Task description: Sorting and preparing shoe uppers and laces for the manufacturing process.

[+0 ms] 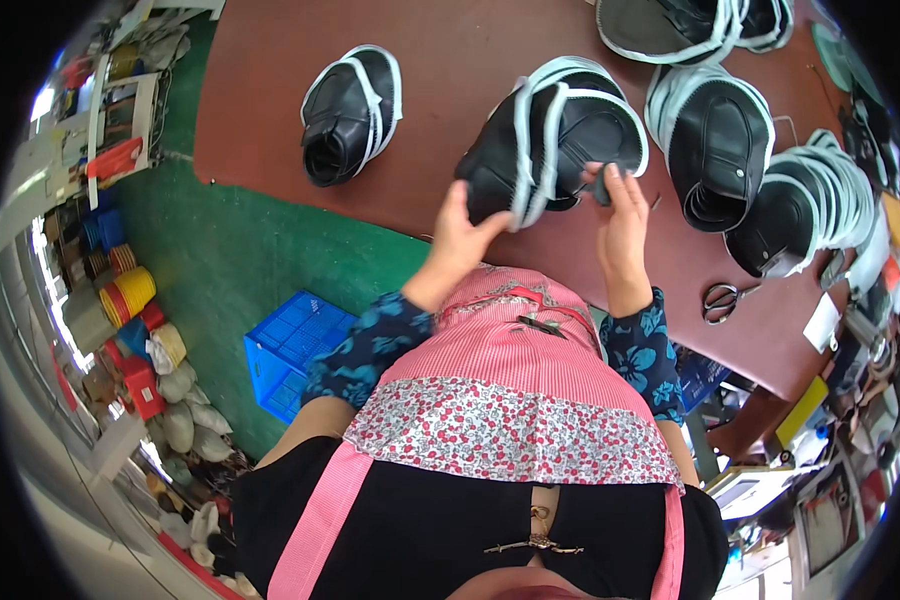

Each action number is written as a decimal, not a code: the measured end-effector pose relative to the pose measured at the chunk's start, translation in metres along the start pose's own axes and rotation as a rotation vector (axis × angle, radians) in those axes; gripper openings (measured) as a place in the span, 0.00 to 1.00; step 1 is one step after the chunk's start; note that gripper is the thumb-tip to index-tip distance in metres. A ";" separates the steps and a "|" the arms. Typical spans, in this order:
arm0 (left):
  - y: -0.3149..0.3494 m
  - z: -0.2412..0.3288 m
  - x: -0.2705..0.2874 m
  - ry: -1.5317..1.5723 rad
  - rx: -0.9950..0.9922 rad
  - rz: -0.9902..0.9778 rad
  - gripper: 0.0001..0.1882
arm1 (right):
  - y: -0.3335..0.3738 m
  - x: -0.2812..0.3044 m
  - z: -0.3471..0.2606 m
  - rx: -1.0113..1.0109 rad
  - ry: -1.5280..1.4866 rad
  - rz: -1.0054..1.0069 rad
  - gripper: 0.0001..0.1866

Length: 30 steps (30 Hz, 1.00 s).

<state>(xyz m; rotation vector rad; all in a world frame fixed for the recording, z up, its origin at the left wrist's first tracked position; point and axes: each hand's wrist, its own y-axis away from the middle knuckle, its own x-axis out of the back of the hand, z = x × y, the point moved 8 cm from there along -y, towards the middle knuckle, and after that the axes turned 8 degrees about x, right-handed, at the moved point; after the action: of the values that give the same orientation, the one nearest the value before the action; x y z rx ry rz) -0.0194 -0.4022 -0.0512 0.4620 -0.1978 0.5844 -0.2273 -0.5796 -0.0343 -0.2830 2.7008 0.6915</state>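
Note:
Black shoe uppers with white edging (592, 125) lie stacked in front of me at the table's near edge. My left hand (457, 243) grips the near left side of a black upper (490, 165) in that stack, fingers on its outside and thumb towards the white edging. Just right of it my right hand (622, 222) pinches a small dark grey piece (602, 187) between thumb and fingers, close to the stack's near side. What that piece is, I cannot make out.
Another black upper (348, 115) lies apart on the brown table (260, 90). More uppers (715, 150) and a fanned stack (810, 205) stand to the right. Black-handled scissors (722, 302) lie near the table's front. A blue crate (295, 345) is on the green floor.

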 end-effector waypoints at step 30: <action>-0.034 -0.030 0.002 0.341 0.314 -0.258 0.23 | 0.012 0.065 0.018 0.112 0.284 0.092 0.15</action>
<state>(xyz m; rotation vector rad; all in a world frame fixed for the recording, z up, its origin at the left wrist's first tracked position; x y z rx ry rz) 0.0029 -0.4122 -0.0899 0.6709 0.2802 0.4321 -0.2857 -0.5675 -0.0683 -0.2459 3.0275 0.5589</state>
